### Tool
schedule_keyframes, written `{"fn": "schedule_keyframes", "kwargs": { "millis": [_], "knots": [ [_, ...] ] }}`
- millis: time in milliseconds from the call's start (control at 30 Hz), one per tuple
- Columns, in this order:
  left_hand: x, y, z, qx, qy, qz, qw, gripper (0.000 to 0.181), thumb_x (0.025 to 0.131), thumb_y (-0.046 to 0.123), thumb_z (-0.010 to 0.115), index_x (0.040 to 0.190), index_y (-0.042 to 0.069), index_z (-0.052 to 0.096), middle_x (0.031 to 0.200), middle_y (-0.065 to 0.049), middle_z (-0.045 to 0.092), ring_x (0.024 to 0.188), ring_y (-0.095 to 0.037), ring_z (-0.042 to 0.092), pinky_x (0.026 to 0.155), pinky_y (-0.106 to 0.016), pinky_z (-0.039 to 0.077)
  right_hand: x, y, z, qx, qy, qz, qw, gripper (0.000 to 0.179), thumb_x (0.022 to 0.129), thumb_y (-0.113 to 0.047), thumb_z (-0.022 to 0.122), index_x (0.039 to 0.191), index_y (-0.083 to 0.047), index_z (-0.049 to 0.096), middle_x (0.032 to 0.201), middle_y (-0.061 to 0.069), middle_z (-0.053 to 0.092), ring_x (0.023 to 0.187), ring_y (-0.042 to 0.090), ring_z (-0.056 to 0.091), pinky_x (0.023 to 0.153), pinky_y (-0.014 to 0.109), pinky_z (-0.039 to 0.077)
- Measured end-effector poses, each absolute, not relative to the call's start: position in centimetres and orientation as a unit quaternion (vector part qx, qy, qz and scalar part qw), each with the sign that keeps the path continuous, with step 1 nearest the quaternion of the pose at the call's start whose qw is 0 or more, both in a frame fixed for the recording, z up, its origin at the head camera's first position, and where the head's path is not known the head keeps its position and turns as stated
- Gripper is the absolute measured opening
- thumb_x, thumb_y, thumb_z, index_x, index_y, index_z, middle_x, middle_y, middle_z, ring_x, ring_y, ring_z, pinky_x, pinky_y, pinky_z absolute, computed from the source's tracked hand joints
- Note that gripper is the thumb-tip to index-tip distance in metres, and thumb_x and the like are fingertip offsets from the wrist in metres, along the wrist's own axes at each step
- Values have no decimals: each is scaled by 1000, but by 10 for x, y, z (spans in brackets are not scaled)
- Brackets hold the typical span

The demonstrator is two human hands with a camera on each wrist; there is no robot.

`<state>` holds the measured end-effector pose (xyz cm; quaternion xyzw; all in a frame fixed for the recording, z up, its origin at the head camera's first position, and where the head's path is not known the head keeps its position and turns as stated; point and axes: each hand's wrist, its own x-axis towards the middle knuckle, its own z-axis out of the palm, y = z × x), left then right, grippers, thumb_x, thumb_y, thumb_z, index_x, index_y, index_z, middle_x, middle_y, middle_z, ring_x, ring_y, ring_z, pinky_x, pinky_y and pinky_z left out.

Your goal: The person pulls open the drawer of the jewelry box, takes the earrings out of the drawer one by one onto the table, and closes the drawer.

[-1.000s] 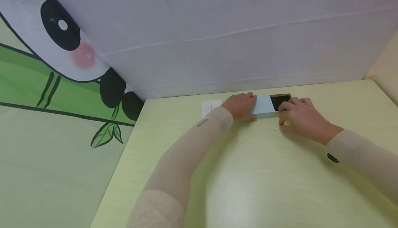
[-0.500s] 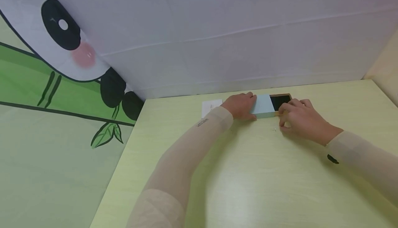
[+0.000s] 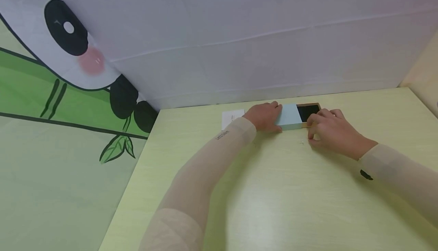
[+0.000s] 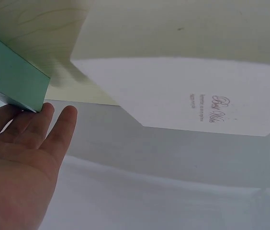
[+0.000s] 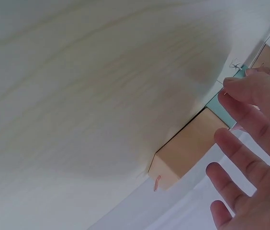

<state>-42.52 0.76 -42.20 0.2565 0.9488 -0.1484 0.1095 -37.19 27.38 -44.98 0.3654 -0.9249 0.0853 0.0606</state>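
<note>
My left hand holds the left end of a pale blue-green box sleeve, thumb along its front side and fingers at the back. In the left wrist view the fingers reach to the sleeve's end. A brown drawer with a black inside sticks out of the sleeve to the right; the right wrist view shows a pink ribbon tab on its end. In front of the drawer, my right hand pinches a thin strand between thumb and index finger; its kind is too small to tell.
A white card with printed script lies left of the box, partly behind the left arm. On the pale wooden table a tiny star-like piece lies close to the right fingertips. A white cloth wall rises behind.
Both hands and the box stay in nearly the same place; only a very slight shift of the right fingers shows.
</note>
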Motion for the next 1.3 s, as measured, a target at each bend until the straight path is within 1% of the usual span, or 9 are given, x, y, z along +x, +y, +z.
{"fn": "schedule_keyframes", "kwargs": {
  "millis": [633,1067,1300],
  "knots": [
    [-424,8,-419,258,948,-154,107,92,114,70,68,180,13,41,177,-2,56,151,-16,66,131,-34,57,-370,275,-449,361,-926,91,60,11,95,-15,96,90,-24,91,130,8,80,133,42,64,113,73,46],
    [-423,8,-419,257,949,-149,108,93,114,70,68,181,13,40,177,-2,54,151,-16,66,130,-35,57,-369,277,-452,369,-924,77,70,15,93,-13,92,85,-25,90,127,9,80,128,42,66,109,72,48],
    [-423,8,-419,256,949,-146,108,92,114,69,69,180,12,40,177,-2,55,151,-17,66,130,-35,57,-369,276,-453,365,-926,73,65,15,93,-14,92,84,-26,89,128,9,80,128,41,66,111,73,47]
  ]
}}
